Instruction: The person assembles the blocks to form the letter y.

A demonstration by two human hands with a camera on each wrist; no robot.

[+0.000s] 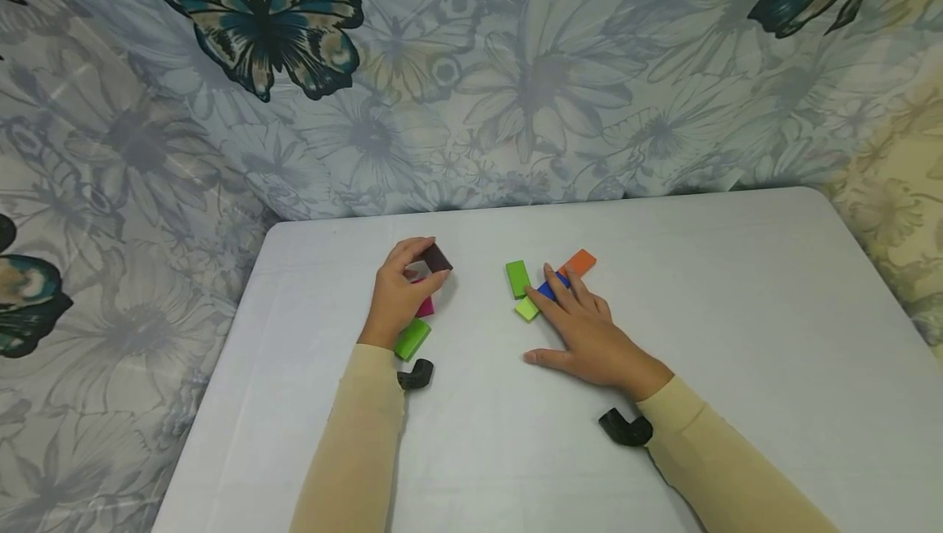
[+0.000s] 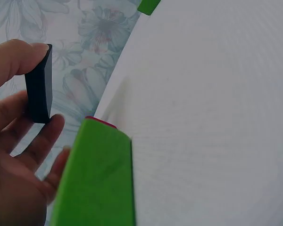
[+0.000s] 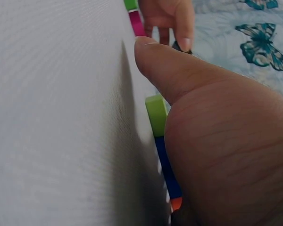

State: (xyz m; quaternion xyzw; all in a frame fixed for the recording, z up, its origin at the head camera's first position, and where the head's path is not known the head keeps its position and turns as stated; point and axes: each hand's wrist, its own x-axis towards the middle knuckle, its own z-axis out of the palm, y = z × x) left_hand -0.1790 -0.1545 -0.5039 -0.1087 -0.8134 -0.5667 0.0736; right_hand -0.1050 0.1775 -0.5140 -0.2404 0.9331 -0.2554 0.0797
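Note:
In the head view my left hand [image 1: 398, 295] pinches a dark block [image 1: 436, 257] between thumb and fingertips. The left wrist view shows this dark block [image 2: 39, 89] held by its ends. Under that hand lie a magenta block [image 1: 426, 306], partly hidden, and a green block [image 1: 412, 340] near the wrist. My right hand [image 1: 589, 341] is spread with straight fingers over a blue block [image 1: 554, 284]. The blue one sits in a slanted row between a lime block [image 1: 526, 309] and an orange block [image 1: 578, 262]. Beside the row's lower end is another green block [image 1: 518, 279].
The blocks lie on a white-covered table [image 1: 471, 451]. Behind its far edge hangs a butterfly-and-flower patterned cloth [image 1: 538, 91], which continues along the left side. Black wrist mounts [image 1: 626, 428] stick out by both sleeves.

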